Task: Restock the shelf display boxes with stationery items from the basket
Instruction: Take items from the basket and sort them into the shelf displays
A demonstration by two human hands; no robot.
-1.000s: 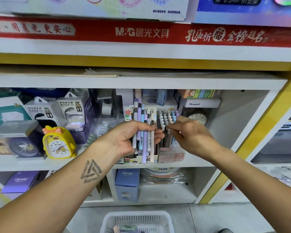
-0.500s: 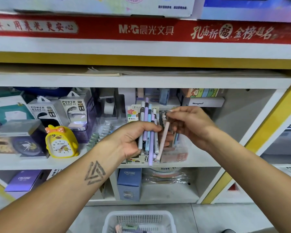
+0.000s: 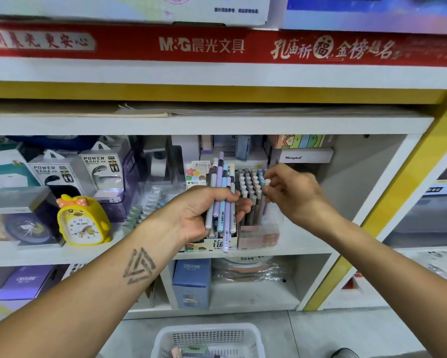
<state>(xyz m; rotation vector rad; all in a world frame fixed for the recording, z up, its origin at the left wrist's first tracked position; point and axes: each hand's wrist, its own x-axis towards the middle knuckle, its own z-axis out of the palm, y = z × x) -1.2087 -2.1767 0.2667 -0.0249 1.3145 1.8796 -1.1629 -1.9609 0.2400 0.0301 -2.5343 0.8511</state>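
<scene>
White shelving unit (image 3: 217,125) with yellow trim (image 3: 388,202) on right upright; red banner strip (image 3: 217,45) across upper shelf edge. Pale grey tiled floor (image 3: 346,332) near. Even, bright lighting.

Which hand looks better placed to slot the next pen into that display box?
The right hand: it already pinches a pale pen above the clear display box of upright pens. The left hand is busy gripping the bundle of pastel pens.

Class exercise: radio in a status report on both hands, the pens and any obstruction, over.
Left hand grips pen bundle. Right hand pinches one pen, lowering it into the clear display box. Box nearly full; free slots few.
</scene>
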